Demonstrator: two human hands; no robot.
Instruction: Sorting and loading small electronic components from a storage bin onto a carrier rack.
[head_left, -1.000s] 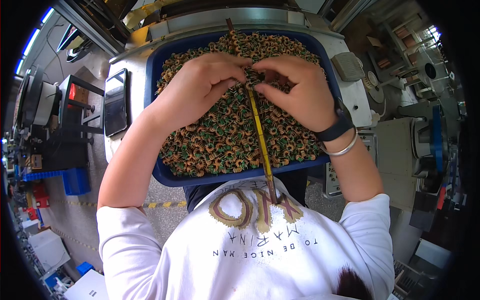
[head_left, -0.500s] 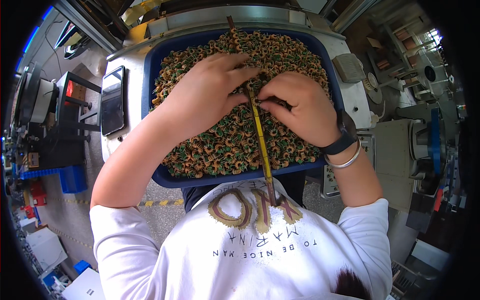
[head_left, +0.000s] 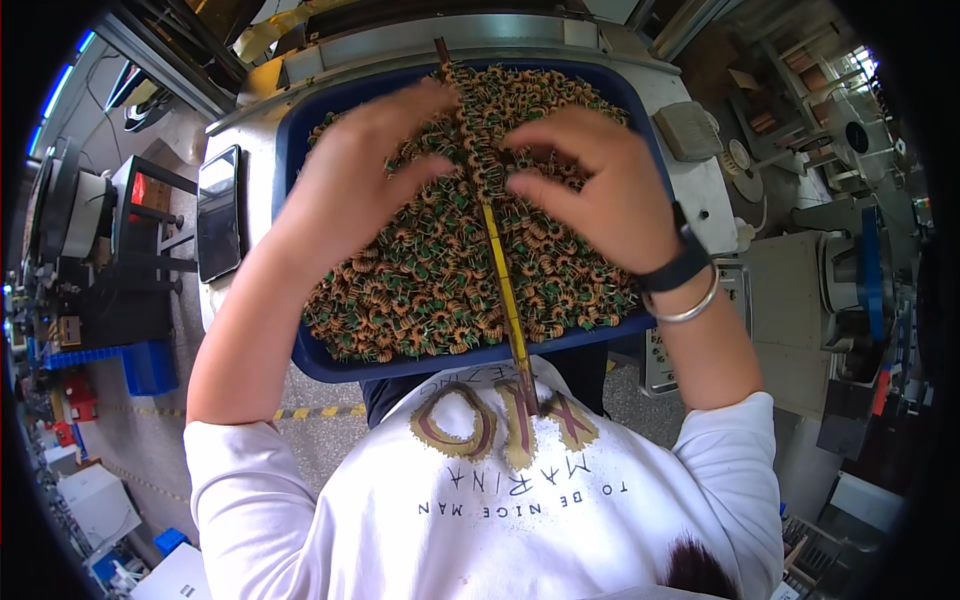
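Note:
A narrow rail [head_left: 502, 280] with a yellow inside lies lengthwise over a heap of small copper-wound ring coils [head_left: 420, 290] with green parts. A row of such coils sits along the rail's far half, and its near end reaches my shirt. My left hand [head_left: 360, 165] hovers left of the row, blurred, its fingers and thumb apart with nothing seen between them. To the right of the row is my right hand [head_left: 605, 185], thumb and fingers parted, fingertips close to the coils. A deep blue tub [head_left: 400, 368] holds the whole heap.
A black phone [head_left: 221, 215] lies on the white table left of the tub. At its right stands a clear lidded box [head_left: 688, 132]. A metal frame bar [head_left: 400, 58] runs behind the tub. A blue bin [head_left: 150, 368] stands lower left.
Both hands have drawn away from the rail, the left leftward and the right opening from a pinch. The rail appears slightly farther left, with coils along its far half now uncovered.

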